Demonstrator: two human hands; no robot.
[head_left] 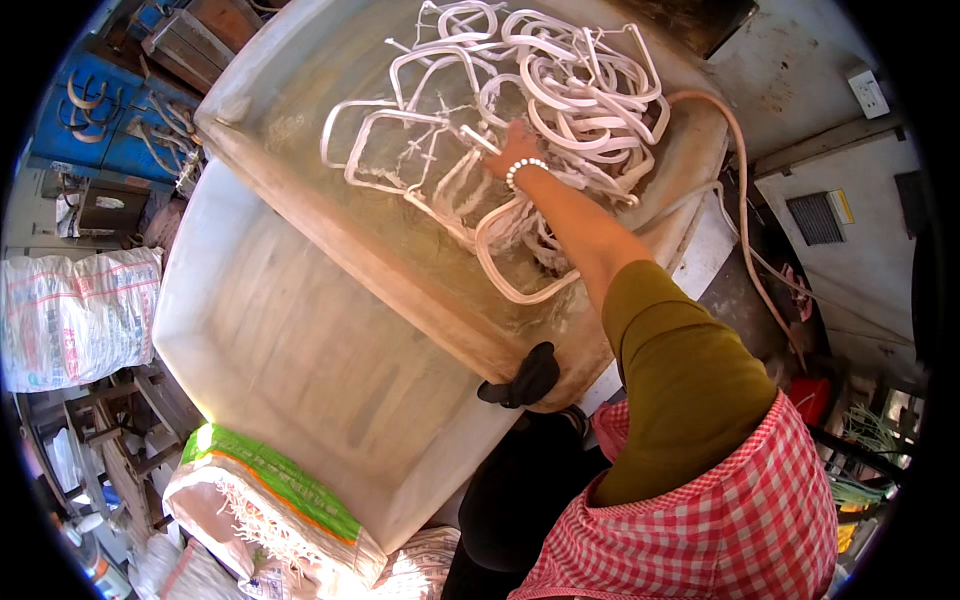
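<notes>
Over the far end of a water-filled tub, my right hand (515,152) reaches in, a white beaded bracelet on its wrist. Its fingers are closed around a pale strip (479,138), though the grip is partly hidden. Beside and beyond it lies a tangled heap of pale, bent strips (590,110), looped and tied in places with thin strands. Some loops spread to the left, partly under the cloudy water (330,90). What the strips are made of, I cannot tell. My left hand does not show.
A pale, scuffed basin (300,330) adjoins the tub's near rim (370,265). A black glove-like item (525,378) rests at the rim's corner. Sacks (80,315) stand left; a green-and-white sack (290,480) holds shredded strands below. A hose (742,150) curves along the right.
</notes>
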